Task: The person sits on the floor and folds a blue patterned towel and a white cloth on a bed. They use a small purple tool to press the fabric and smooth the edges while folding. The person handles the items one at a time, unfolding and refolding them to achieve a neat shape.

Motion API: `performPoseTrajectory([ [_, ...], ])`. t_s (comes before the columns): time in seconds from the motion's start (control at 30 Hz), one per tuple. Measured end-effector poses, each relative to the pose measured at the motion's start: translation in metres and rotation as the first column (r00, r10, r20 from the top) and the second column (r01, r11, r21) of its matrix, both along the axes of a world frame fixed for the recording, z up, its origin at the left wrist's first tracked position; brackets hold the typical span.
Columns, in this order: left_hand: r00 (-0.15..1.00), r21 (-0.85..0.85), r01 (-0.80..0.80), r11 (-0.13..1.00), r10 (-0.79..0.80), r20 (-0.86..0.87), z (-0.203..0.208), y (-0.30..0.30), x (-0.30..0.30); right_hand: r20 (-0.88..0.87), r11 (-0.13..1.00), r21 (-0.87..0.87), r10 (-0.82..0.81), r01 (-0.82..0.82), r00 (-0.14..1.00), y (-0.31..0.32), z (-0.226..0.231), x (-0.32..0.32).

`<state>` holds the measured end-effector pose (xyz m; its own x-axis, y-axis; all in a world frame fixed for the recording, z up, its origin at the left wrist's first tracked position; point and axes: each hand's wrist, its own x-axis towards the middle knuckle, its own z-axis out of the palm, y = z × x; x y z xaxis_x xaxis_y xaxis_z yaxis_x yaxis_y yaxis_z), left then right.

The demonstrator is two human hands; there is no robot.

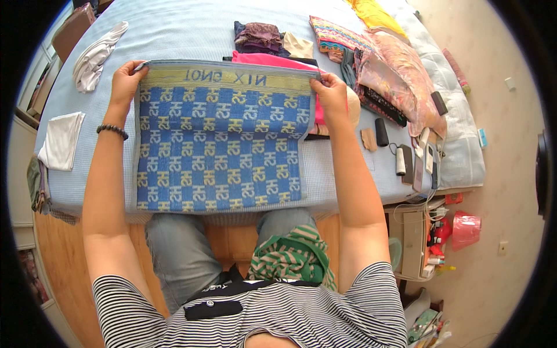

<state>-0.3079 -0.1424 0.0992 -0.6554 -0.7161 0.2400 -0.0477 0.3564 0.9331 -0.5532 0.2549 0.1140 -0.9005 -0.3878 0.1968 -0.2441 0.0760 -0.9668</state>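
Note:
A blue and yellow checked towel (220, 139) is spread out over the near side of the bed, its yellow band at the far end. My left hand (127, 84) pinches its far left corner. The far right corner is gripped between the fingers of my right hand (331, 93). The towel hangs flat and fairly taut between both hands, and its lower edge lies by the bed's near edge. Behind it, partly hidden, are pink cloth (272, 59) and dark cloth. A green and tan striped cloth (293, 255) rests on my lap.
On the light blue bedcover (174, 29), a white folded cloth (61, 139) and a crumpled white garment (98, 58) lie to the left. Folded clothes (258, 36) sit at the back. Pillows (400, 75), a black case (381, 132) and phones fill the right. A bedside cabinet (409, 243) stands beyond.

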Motion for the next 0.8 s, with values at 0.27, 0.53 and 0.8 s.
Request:
performPoseTrajectory([
  [0.27,0.994,-0.061,-0.065,0.996,0.07,0.082,-0.073,-0.034,-0.039,-0.387,0.896,0.336,-0.15,0.291,0.91,-0.028,-0.052,-0.043],
  [0.53,0.984,-0.075,-0.003,0.997,0.017,0.177,-0.075,-0.025,-0.01,-0.406,0.885,0.342,-0.163,0.315,0.899,-0.018,-0.047,-0.026],
  [0.8,0.93,0.463,0.117,0.879,-0.261,0.26,-0.037,0.012,0.067,0.036,0.889,0.456,-0.06,0.037,0.998,0.024,-0.049,-0.014],
])
